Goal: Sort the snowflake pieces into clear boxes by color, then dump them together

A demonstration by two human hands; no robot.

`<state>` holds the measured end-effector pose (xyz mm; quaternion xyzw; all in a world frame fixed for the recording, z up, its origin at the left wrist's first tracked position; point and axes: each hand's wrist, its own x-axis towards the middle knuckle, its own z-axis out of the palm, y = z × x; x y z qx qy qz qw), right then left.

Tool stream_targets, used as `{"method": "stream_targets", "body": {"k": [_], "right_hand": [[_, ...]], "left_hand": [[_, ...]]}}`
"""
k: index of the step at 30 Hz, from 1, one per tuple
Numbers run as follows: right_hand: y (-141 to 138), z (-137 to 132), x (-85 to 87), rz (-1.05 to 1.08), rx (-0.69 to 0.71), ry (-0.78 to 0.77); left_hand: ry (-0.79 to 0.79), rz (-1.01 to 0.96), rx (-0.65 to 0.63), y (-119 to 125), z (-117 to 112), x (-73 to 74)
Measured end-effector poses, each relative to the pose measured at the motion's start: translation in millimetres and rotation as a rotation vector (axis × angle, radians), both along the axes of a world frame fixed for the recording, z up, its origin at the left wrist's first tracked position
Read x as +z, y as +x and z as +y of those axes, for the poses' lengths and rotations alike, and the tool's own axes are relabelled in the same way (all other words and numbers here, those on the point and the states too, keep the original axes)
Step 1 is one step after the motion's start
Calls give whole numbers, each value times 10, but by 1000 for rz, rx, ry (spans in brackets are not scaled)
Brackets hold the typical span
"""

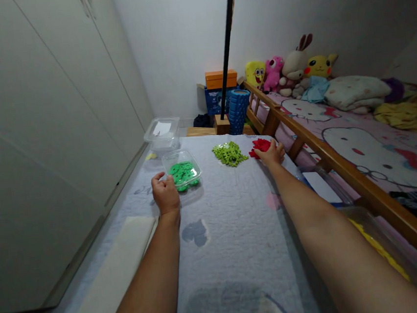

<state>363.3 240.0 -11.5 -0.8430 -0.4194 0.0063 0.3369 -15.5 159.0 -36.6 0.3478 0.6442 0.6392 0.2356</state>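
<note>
My left hand point(166, 194) is closed at the near left corner of a clear plastic container point(197, 170), thumb against its rim. Green plastic pieces point(182, 173) show through the container, which sits slightly tilted on the cloth. At the far right of the table, my right hand point(272, 154) curls its fingers over a small pile of red plastic pieces point(260, 145), partly covering it. Between the two hands, a spread heap of lime-green pieces point(229, 153) lies on the cloth.
Behind the green pieces stands another clear container point(162, 131) with a white paper in it. A folded white cloth point(112, 274) lies along the left side. A wooden bed rail point(314, 144) borders the right, with clear boxes beside it. A black pole point(226, 46) rises at the back.
</note>
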Motion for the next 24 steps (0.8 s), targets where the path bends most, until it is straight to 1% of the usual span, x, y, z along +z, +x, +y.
{"method": "stream_targets", "body": {"k": [4,7,11,20,24], "right_hand": [[16,22,17,20,58,-50],[-12,39,-5,4,64,-84],[-43,28,-61,-8,67,-87],[-17,-165,-190,-81,106,-46],[-26,-257,-202,-120,115,-41]], "left_hand": [[5,-4,-6,2,1,-1],[9,-12,-6,2,5,-5],[5,-14,-6,4,5,-4],[19,-25,-7,12,5,-2],[14,-20,-7,8,7,-2]]}}
